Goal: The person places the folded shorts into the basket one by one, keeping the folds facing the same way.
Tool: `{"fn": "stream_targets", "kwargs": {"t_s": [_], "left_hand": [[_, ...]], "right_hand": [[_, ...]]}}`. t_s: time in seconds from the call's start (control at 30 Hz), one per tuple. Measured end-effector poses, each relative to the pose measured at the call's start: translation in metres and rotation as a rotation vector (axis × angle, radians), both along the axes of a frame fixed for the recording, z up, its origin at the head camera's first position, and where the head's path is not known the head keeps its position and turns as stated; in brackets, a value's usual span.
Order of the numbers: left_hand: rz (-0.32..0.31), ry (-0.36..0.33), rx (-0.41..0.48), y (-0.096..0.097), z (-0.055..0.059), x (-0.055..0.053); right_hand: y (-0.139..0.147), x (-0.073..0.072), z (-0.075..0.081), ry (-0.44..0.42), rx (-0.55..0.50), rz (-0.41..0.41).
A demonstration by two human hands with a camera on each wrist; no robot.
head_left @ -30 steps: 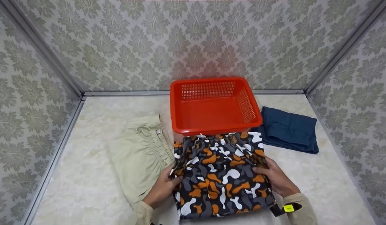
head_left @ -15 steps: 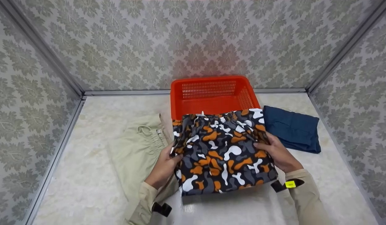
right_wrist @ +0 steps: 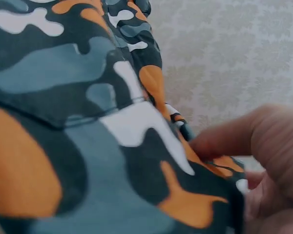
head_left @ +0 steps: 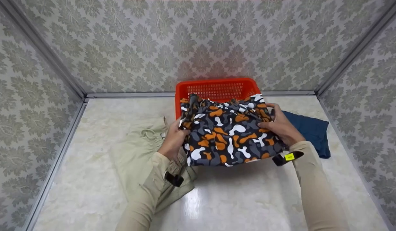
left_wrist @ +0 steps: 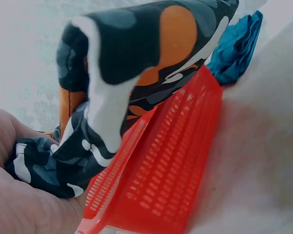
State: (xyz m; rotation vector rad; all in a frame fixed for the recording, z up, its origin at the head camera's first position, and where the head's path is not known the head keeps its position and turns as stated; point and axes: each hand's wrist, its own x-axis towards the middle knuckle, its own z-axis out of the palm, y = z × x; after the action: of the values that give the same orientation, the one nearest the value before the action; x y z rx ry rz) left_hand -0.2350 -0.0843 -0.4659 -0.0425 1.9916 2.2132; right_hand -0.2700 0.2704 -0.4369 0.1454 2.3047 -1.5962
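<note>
Folded shorts (head_left: pixel 230 131) with an orange, white, grey and black camouflage print hang between my two hands, their gathered waistband facing away from me. The left hand (head_left: pixel 175 138) grips the left edge, thumb on top; in the left wrist view the cloth (left_wrist: pixel 112 63) folds over beside that palm. My right hand (head_left: pixel 283 126) pinches the right edge, its thumb (right_wrist: pixel 224 139) lying on the print in the right wrist view. The far part of the shorts overlaps the red plastic basket (head_left: pixel 217 85), hiding its front wall and most of its inside.
Light green drawstring pants (head_left: pixel 133 163) lie left of the basket, partly under my left forearm. A folded dark blue garment (head_left: pixel 308 130) lies to the right, partly behind my right hand. Patterned walls (head_left: pixel 198 41) enclose the pale table (head_left: pixel 236 199) at the back and sides.
Both hands have carried the camouflage shorts forward, from in front of the basket to over it. The waistband's left corner has bunched up. The basket and the other garments stay in place.
</note>
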Motion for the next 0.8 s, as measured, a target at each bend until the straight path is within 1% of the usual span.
{"fn": "stream_targets", "kwargs": {"t_s": [0.13, 0.27, 0.37, 0.43, 0.5, 0.6, 0.63, 0.7, 0.8], "left_hand": [[0.029, 0.009, 0.000, 0.000, 0.002, -0.017], [0.019, 0.016, -0.016, 0.001, 0.002, -0.031], [-0.001, 0.021, -0.035, 0.004, 0.001, -0.039], [-0.002, 0.050, -0.054, 0.007, 0.000, -0.043], [0.001, 0.099, -0.059, 0.008, -0.001, -0.048], [-0.010, 0.189, -0.121, 0.009, 0.000, -0.054], [-0.019, 0.206, -0.143, 0.009, 0.000, -0.056], [-0.044, 0.218, -0.217, 0.009, 0.002, -0.060], [-0.079, 0.196, -0.299, 0.009, 0.006, -0.066]], "right_hand": [[-0.002, -0.010, 0.006, 0.026, 0.021, 0.017], [-0.005, -0.019, 0.006, 0.082, 0.149, 0.011], [-0.010, -0.027, 0.005, 0.108, 0.240, -0.016], [-0.013, -0.033, 0.002, 0.126, 0.275, -0.030], [-0.016, -0.037, 0.000, 0.155, 0.302, -0.037], [-0.019, -0.043, -0.003, 0.216, 0.334, -0.030], [-0.020, -0.045, -0.004, 0.234, 0.337, -0.027], [-0.022, -0.047, -0.005, 0.270, 0.341, -0.015], [-0.025, -0.050, -0.006, 0.308, 0.338, 0.004]]}}
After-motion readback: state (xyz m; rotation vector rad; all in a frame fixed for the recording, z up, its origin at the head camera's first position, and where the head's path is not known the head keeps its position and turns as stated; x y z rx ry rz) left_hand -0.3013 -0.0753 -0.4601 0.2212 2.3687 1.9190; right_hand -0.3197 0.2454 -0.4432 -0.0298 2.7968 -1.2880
